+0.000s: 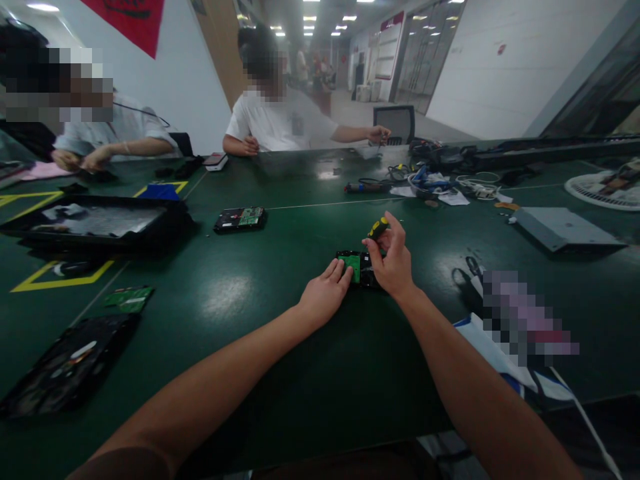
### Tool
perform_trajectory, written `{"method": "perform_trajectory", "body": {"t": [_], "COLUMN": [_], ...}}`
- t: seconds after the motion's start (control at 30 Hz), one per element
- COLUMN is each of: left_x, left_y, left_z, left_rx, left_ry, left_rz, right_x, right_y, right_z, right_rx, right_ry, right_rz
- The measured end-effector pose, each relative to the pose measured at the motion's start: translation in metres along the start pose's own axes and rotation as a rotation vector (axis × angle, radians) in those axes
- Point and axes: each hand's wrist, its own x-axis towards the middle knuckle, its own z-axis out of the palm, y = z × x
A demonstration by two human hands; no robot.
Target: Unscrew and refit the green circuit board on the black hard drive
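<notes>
- Right hand (395, 263) pinches a yellow-and-black screwdriver (378, 229) above the drive's (355, 268) right end (tip unclear)
- Drive lies flat, long axis left-to-right; left hand (325, 293), fingers extended, touches its left part

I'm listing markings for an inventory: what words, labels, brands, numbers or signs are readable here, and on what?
None can be read.
Red pointed wall banner: dark strokes, cut off and illegible.
Black device with green circuit board, under the left hand: small pale patch, perhaps a label; too small.
Black-and-yellow tool handle in the right hand: nothing legible.
Red-and-white board on the far wall: too blurred.
</notes>
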Motion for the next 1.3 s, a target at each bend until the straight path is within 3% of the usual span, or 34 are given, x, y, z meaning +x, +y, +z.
{"method": "perform_trajectory", "body": {"t": [1.3], "left_x": [-0.002], "left_y": [-0.001], "left_z": [0.0], "left_rx": [-0.014], "left_ry": [0.018], "left_rz": [-0.002], "right_x": [0.004], "right_y": [-0.008], "right_z": [-0.001], "right_rx": [-0.122], "right_ry": [0.039], "right_rz": [-0.09]}}
